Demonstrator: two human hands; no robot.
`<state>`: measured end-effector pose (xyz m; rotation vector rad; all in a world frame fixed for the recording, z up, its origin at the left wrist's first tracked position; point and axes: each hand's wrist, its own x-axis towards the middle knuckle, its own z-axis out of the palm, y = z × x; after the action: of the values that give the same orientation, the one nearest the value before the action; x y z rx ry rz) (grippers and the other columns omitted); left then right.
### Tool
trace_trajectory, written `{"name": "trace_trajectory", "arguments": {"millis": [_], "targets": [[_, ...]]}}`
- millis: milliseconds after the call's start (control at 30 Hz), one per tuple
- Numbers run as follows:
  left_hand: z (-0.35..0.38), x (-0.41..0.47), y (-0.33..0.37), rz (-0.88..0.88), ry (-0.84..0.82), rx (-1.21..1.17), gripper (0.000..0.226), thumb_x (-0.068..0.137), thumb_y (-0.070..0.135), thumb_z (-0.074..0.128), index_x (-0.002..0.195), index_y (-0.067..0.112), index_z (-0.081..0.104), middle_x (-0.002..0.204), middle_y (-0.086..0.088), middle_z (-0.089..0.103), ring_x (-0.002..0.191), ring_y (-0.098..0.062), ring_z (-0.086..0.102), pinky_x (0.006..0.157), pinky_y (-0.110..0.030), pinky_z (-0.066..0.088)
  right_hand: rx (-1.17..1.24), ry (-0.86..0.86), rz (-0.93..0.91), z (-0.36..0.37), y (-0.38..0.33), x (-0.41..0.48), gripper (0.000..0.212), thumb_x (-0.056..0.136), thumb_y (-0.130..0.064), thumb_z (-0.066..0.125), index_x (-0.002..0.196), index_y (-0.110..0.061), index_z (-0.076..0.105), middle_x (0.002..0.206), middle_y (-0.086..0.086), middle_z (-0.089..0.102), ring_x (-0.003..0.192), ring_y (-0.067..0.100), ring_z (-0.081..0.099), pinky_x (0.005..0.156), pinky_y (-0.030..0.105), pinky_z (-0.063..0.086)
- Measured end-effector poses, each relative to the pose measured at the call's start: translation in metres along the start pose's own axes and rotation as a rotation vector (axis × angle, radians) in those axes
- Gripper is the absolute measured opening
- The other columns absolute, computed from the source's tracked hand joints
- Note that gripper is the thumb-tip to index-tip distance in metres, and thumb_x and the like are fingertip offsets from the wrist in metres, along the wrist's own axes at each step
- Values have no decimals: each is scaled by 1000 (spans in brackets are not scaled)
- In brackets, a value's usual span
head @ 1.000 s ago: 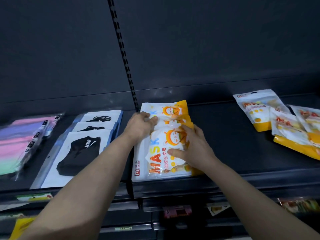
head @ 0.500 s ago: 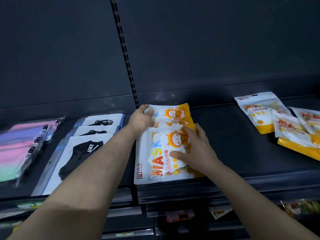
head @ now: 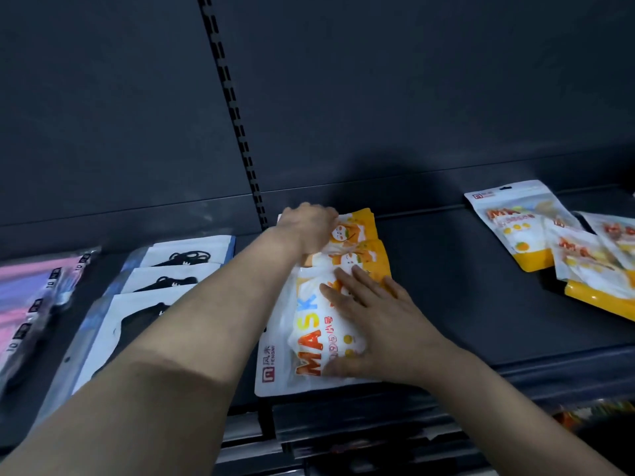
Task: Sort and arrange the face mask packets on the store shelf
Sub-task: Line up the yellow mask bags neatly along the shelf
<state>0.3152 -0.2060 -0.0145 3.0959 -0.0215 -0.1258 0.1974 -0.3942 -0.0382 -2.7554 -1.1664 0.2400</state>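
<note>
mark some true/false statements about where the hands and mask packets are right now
1. The black mask packets lie left of the orange stack. True.
2. The left hand rests on the black mask packets. False: it is at the rear of the orange stack.
3. The right hand lies flat on the front orange packet. True.
4. The loose orange packets on the right are squared up in a neat pile. False: they lie askew, overlapping one another.
</note>
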Motion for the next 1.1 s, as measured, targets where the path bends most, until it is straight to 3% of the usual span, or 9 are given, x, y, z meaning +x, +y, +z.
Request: {"name": "trace_trajectory", "arguments": {"millis": [100,367,500,633,800,933,1033,1100], "targets": [[1,7,-1,-60,7,-6,40,101,24,31,140,24,42,136,-5,52,125,-27,39,98,-46,31,-39,21,-8,6,1,1,103,69,-86,37,147,-40,-14,155,-10,-25,141,12,-28,117,48,-8],[-7,-7,-8,-48,-32,-143,40,97,41,45,137,35,48,135,0,54,128,-28,39,102,-45,29,-60,65,0,14,2,2,103,70,-87,34,145,-41,-18,154,-11,-29,139,11,-32,117,48,-9],[-7,-11,-16,-8,-62,-267,42,93,17,48,132,29,56,135,1,58,125,-22,51,102,-33,43,-55,71,-6,15,2,2,102,71,-88,32,145,-40,-19,153,-10,-30,139,11,-33,117,48,-9],[-6,-15,-21,-38,12,-355,47,92,8,49,136,19,54,140,-2,55,129,-21,50,106,-28,40,-51,87,12,16,0,1,102,71,-87,32,145,-40,-21,153,-10,-32,138,12,-34,117,48,-11],[2,-26,-39,-171,9,-222,39,92,23,47,128,29,60,135,1,59,124,-23,53,102,-34,46,-39,76,6,14,-2,-3,102,72,-86,36,144,-41,-21,153,-11,-32,138,10,-34,117,46,-12],[3,-34,-47,-139,-22,-338,37,95,20,50,130,24,61,143,4,52,128,-19,50,105,-27,41,-26,70,3,13,0,-4,101,73,-84,39,145,-42,-18,153,-12,-31,138,9,-33,117,46,-11],[4,-43,-51,-211,116,-437,43,94,13,49,137,14,52,150,-9,39,136,-30,40,110,-34,36,-24,73,10,9,0,-4,100,75,-80,43,146,-42,-16,154,-12,-29,138,9,-32,117,44,-12],[3,-52,-54,-335,222,-479,37,91,11,47,127,10,56,138,-16,49,125,-37,49,102,-39,44,-25,87,5,8,-2,-7,98,76,-78,44,147,-42,-15,154,-11,-29,138,8,-33,117,43,-13]]}}
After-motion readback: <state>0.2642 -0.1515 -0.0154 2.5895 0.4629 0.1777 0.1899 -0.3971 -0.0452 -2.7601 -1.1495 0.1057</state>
